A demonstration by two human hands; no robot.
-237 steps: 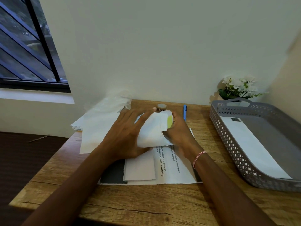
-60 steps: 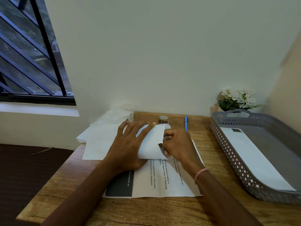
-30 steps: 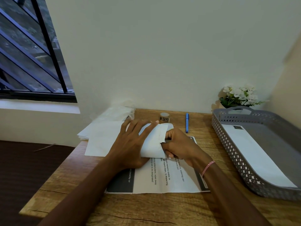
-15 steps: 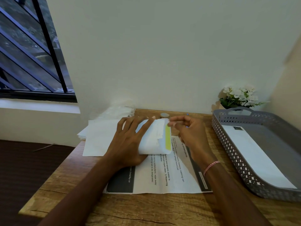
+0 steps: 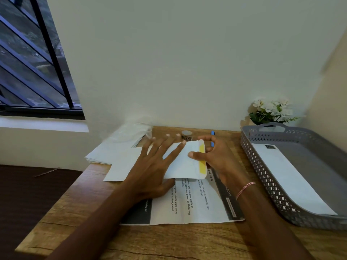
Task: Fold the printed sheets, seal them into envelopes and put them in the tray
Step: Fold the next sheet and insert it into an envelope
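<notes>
Yellow adhesive strip [image 5: 202, 160] lies bare on the envelope [image 5: 185, 162], pinned under the flat, spread left grip [image 5: 154, 166]; right grip [image 5: 210, 156] pinches its flap. A crooked fold would seal wrinkled.
</notes>
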